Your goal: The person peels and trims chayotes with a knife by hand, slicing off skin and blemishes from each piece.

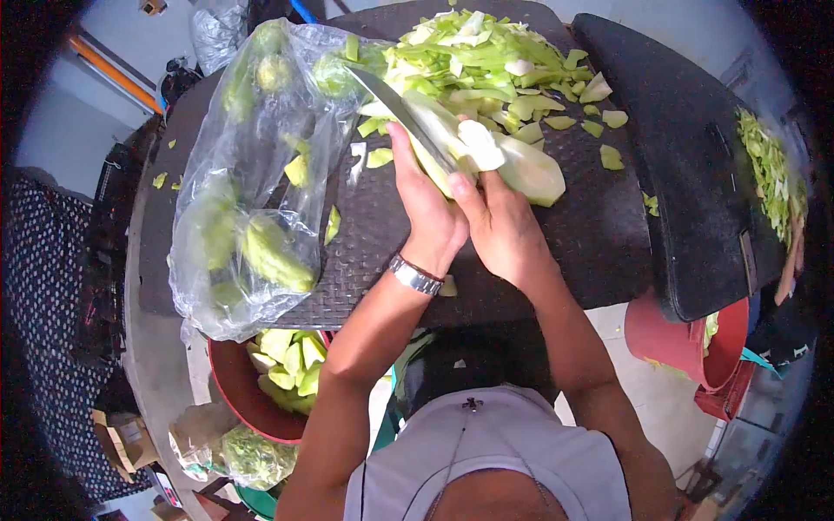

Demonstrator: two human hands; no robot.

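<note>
A pale green peeled vegetable lies along my left hand, whose fingers are wrapped round it from below. My right hand is closed on the white handle of a knife; its blade rests along the vegetable and points up and left. Right beside my right hand, a larger pale peeled piece lies on the dark woven table. Behind both hands is a heap of green peelings. To the left, a clear plastic bag holds several green vegetables.
Below the table's left edge, a red bucket holds peeled pieces. Another red bucket stands under the right edge. A black padded board or case lies at the right, with more shreds beyond it. A filled plastic bag is at the lower left.
</note>
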